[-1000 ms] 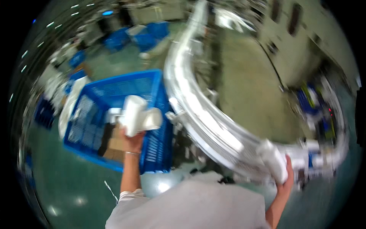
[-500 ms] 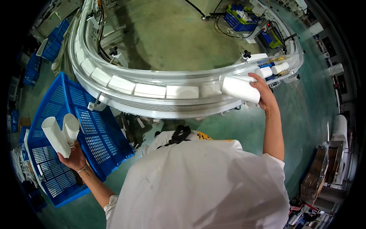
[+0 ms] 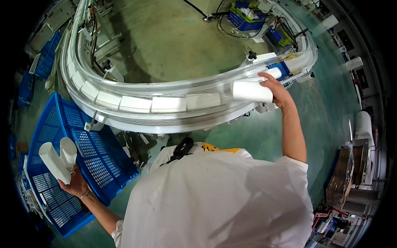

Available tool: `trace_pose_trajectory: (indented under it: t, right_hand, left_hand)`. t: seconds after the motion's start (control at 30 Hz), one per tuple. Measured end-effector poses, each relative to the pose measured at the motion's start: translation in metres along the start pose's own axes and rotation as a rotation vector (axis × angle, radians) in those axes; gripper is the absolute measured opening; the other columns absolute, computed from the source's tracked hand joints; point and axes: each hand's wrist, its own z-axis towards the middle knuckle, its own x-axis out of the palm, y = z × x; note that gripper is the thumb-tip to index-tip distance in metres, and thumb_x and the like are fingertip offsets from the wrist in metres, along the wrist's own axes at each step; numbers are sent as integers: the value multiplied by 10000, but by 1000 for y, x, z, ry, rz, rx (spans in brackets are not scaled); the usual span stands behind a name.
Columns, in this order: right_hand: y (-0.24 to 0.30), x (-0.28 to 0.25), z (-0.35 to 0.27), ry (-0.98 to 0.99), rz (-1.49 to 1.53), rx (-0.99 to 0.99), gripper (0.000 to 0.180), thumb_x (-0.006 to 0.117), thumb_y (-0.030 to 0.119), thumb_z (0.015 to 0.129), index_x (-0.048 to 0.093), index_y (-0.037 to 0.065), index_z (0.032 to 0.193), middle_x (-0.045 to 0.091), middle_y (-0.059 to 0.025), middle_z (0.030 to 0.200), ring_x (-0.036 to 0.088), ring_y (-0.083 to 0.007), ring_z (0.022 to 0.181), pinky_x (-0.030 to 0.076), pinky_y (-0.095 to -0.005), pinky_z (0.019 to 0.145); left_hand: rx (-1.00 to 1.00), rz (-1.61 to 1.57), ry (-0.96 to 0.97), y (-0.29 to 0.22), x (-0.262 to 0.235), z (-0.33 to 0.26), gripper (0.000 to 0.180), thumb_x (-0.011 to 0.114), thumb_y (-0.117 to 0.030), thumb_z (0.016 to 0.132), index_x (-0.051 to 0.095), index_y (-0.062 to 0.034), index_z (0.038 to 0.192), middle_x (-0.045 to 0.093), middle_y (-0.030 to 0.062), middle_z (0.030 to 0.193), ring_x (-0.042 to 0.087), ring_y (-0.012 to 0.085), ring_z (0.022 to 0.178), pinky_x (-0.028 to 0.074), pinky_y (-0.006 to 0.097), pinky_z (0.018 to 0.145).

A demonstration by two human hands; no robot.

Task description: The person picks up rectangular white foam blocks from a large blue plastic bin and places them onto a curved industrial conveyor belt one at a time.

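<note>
My left hand (image 3: 77, 184) is closed around the lower ends of two white rolls, a longer roll (image 3: 53, 161) and a second roll (image 3: 68, 151) beside it. It holds them tilted up over a blue plastic basket (image 3: 99, 155) at the left. Out to the right, my right hand (image 3: 278, 92) grips the right end of another white roll (image 3: 250, 91) above the curved conveyor (image 3: 165, 126). One more white roll (image 3: 271, 73) shows just behind those fingers; I cannot tell whether they touch it. A row of white rolls (image 3: 168, 104) lies end to end along the channel.
Clear guard rails line the conveyor, and a black knob (image 3: 252, 55) stands on its inner side. Beyond it sits a blue crate (image 3: 245, 20) with a yellow-green edge. Flattened cardboard (image 3: 339, 177) stands at the far right. More blue baskets (image 3: 47, 53) are at the far left.
My right hand has turned its roll more level. The row on the conveyor has shifted left, and the rolls at the right have come closer to my hand. My left hand keeps its two rolls.
</note>
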Motion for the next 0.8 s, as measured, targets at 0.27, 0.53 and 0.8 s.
trace_pose_trajectory:
  t: [0.27,0.53,0.8]
  right_hand:
    - [14,-22,10,-81,-114,-3,434,566,150,723,497,117,1150,564,-68,923,551,-161,811,469,-289,681]
    - [25,-40,42,-24,-282,44,475,596,185,680,499,107,1138,557,-102,940,560,-182,790,490,-308,597]
    - [37,-33,49,5,-458,137,508,572,196,686,485,135,1182,553,-86,987,565,-172,755,522,-314,504]
  left_hand:
    - [26,35,-29,1,1,0,598,601,-374,746,379,-99,1229,419,135,1194,428,261,1092,456,368,809]
    - [5,94,-21,-1,0,0,547,554,-372,780,378,-106,1224,407,126,1198,420,258,1093,456,379,817]
    - [-11,114,-31,-2,2,1,525,530,-381,797,377,-109,1219,411,117,1195,422,247,1085,453,377,821]
